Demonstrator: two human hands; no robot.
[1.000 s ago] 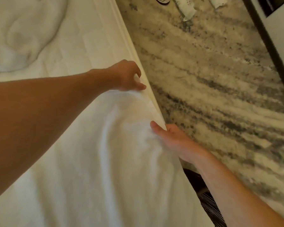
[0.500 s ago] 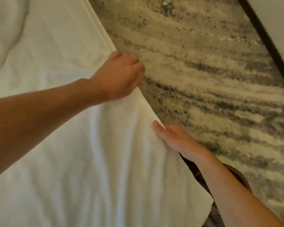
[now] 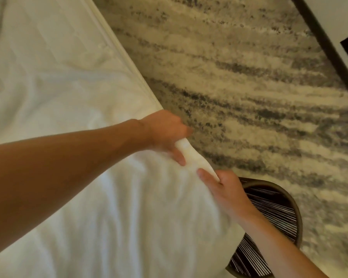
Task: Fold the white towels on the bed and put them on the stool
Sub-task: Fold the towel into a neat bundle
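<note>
A white towel (image 3: 129, 217) lies spread over the bed's near right part. My left hand (image 3: 165, 135) grips a bunched corner of it at the bed's edge. My right hand (image 3: 223, 189) pinches the same edge just below, thumb on top. The two hands are close together. A round stool (image 3: 277, 207) with a dark striped woven seat and brown rim stands on the floor right beside the bed, partly hidden by my right forearm and the towel.
The white bed (image 3: 48, 67) fills the left half, its piped edge (image 3: 121, 55) running diagonally. Grey and cream streaked carpet (image 3: 239, 87) covers the floor on the right. A dark baseboard and white wall (image 3: 329, 37) cross the top right corner.
My left hand has pulled the far towel corner toward me, down to my right hand. The view has swung, bringing the stool into sight.
</note>
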